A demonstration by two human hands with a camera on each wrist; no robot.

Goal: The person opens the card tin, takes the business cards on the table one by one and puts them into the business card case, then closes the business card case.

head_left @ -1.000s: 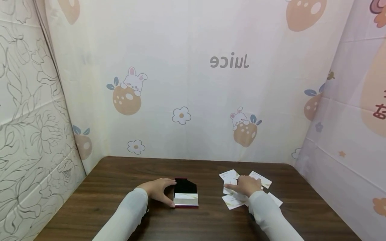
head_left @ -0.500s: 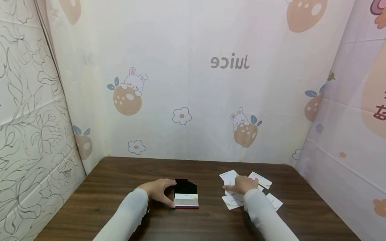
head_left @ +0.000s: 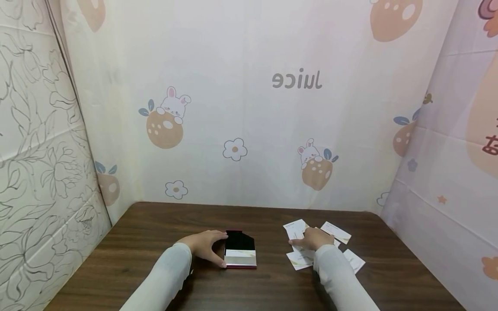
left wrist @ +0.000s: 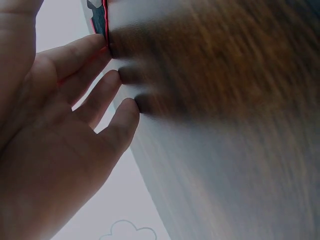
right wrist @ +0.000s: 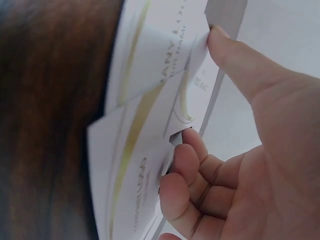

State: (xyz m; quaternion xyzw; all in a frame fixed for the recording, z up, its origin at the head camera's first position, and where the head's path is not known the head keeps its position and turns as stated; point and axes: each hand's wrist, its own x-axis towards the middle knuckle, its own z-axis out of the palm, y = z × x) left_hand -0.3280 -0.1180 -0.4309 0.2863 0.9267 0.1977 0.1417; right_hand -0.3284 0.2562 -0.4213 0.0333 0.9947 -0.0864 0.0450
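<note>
A card case [head_left: 239, 250] with a black panel and a shiny front lies on the table, pale cards inside it. Along its left side rests my left hand [head_left: 203, 247], thumb at the lower corner and index finger at the upper one. In the left wrist view the fingers [left wrist: 117, 122] are extended, tips down at the tabletop. My right hand [head_left: 316, 240] is over a spread of white business cards [head_left: 299, 261]. The right wrist view shows the thumb and curled fingers at opposite edges of one business card [right wrist: 200, 82], with other printed cards [right wrist: 137, 160] beside it.
Loose cards lie around the right hand, one behind it [head_left: 337, 232] and one to its right [head_left: 354, 260]. The dark wooden table [head_left: 233, 293] ends at a printed fabric wall [head_left: 249, 108], with more fabric on both sides.
My right hand has shifted slightly left over the cards during the first half second, then stays nearly still. The left hand and the card case keep their places.
</note>
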